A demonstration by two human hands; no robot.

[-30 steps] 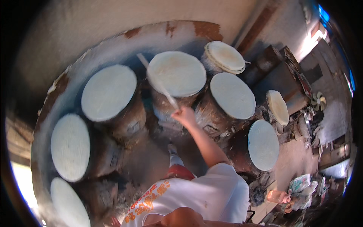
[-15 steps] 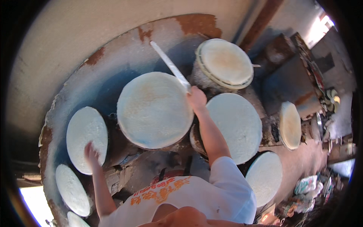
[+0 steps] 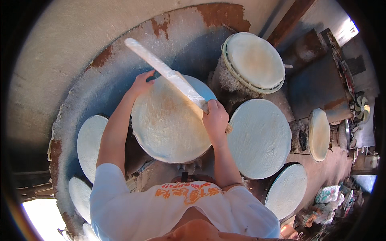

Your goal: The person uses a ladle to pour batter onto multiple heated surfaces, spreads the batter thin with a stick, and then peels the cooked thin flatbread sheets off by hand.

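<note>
I have the right hand point(image 3: 216, 120) clenched around a long, flat stick point(image 3: 161, 66), pale and scuffed, with a rounded tip and a browner grip end. It slants over the upper right of a big round pancake point(image 3: 173, 128), thin, rough-faced and toasted tan in patches; I cannot tell whether the two touch. The pancake lies off-centre on the middle hotplate point(image 3: 203, 86), baring a smooth bluish crescent at its upper right. At the pancake's upper-left rim is the left hand point(image 3: 140, 84), thumb and fingers parted; whether they pinch the edge, I cannot tell. Just right lies a whiter, faintly pitted disc point(image 3: 259, 138). Behind curves a chalky grey surface with rusty patches point(image 3: 219, 15).
</note>
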